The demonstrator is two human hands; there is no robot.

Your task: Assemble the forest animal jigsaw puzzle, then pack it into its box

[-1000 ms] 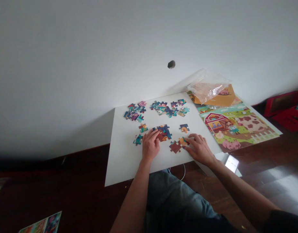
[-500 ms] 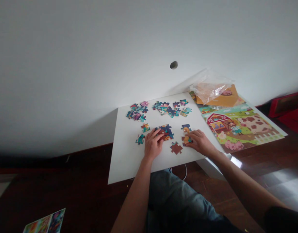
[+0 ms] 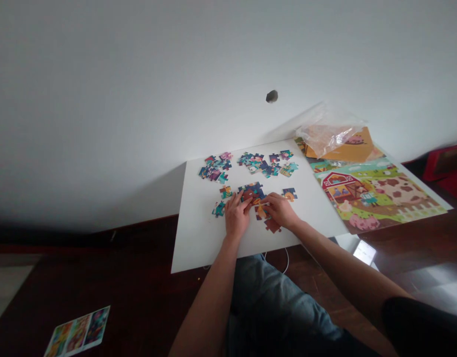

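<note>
My left hand (image 3: 236, 216) rests on the left side of a joined section of jigsaw puzzle (image 3: 255, 188), its fingers stretched over the brown and dark blue pieces. Against that section's lower right, my right hand (image 3: 282, 210) pinches an orange and brown puzzle piece (image 3: 260, 213). A plain brown puzzle piece (image 3: 272, 225) lies just below the right hand. Beyond that hand is a blue and orange puzzle piece (image 3: 289, 194). Left of my left hand lie a yellow-striped puzzle piece (image 3: 225, 192) and a teal puzzle piece (image 3: 218, 208).
Two loose piles of puzzle pieces, a left pile (image 3: 215, 168) and a right pile (image 3: 263, 164), lie toward the back of the white table (image 3: 199, 238). On the right are a farm picture sheet (image 3: 377, 196) and a clear plastic bag (image 3: 330, 131). The wall (image 3: 139, 99) stands behind.
My right hand has moved left, bringing the orange and brown puzzle piece from beside the blue and orange one to the joined section. My left hand stays on the section.
</note>
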